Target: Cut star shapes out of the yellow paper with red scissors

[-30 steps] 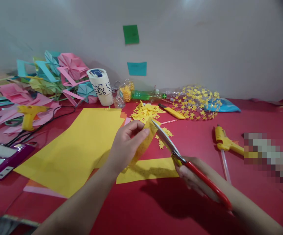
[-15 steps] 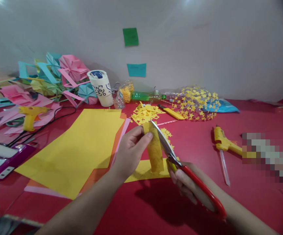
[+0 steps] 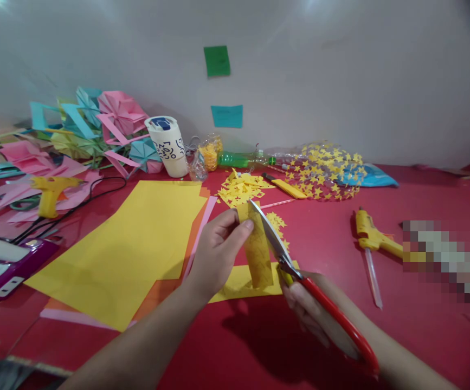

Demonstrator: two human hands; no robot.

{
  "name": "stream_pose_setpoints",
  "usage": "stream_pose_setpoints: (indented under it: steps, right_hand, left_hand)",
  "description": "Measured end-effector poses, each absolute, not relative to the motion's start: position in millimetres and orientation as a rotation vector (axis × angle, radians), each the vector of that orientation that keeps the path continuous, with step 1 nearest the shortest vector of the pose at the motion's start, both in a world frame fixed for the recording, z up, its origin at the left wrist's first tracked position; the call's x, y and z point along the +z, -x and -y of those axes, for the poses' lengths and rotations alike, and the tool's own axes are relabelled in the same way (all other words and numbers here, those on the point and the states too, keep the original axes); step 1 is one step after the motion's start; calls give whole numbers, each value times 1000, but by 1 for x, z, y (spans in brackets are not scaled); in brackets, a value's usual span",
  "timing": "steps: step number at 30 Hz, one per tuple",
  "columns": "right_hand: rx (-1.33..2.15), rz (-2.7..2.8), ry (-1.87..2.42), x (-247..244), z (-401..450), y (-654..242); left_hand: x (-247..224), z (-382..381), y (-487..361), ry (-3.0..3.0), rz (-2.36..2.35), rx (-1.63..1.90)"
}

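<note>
Pinches a narrow, straight-edged strip of faintly marked yellow paper [image 3: 259, 261] in the bare left hand [image 3: 218, 246], holding it raised above the red table [image 3: 430, 203]. Wraps the bare right hand [image 3: 300, 299] around the handles of the red-handled steel scissors [image 3: 288, 264], aiming the blades between ten and eleven o'clock along the strip's right edge; cannot tell whether touching it. From the right hand, finds the strip at ten o'clock; from the left hand, the nearer one, at three. Has the strip's long axis almost from twelve to six, tipped slightly toward eleven and five, at a slant to the blades. Has a flat yellow paper band [image 3: 235, 284] lying below, and, toward twelve o'clock, small yellow paper stars [image 3: 277, 219] near the blades and a heap of yellow paper scraps [image 3: 245, 187] beyond.
</note>
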State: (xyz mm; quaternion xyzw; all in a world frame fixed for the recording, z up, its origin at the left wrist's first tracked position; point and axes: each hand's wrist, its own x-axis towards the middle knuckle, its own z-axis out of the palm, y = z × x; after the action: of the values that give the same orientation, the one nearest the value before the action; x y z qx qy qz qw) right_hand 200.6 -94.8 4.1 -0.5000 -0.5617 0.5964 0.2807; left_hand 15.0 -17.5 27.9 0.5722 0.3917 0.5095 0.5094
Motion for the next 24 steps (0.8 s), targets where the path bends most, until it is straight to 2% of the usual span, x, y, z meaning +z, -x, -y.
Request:
stream_pose_setpoints:
  steps: [15,24]
  right_hand:
    - [1622,1608,1372,20,91,-206]
    - [1598,1655,1387,18,90,-209]
  left_hand:
    - [29,13,-11,-1246,-826,1228]
    - [34,3,4,-1341,-985,1175]
